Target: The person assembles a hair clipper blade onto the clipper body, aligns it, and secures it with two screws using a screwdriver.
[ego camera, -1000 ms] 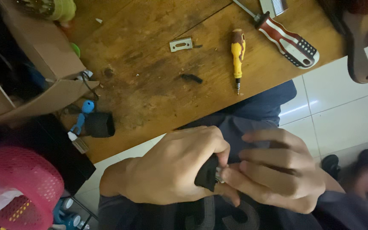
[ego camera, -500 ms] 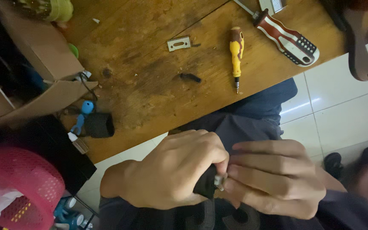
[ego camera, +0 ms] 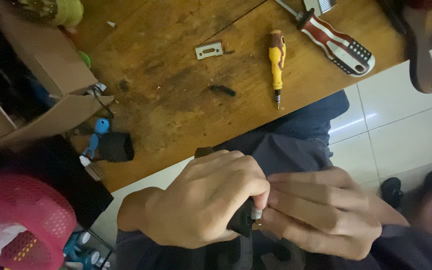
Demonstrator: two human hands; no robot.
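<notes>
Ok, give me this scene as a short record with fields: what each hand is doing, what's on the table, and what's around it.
left hand: wrapped around a small black part, over the lap
right hand: fingertips pinch a small silvery piece at the part's end
table: worn wood
on table: yellow screwdriver, red-and-white striped screwdriver, small metal plate, short black piece
left side: cardboard box, pink mesh basket
floor: white tiles

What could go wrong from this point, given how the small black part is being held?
The left hand and right hand pinch a small black part with a tiny silvery piece over the lap, off the wooden table; if dropped, it may fall to the tiled floor. The yellow screwdriver lies near the table edge and might get knocked off.
</notes>
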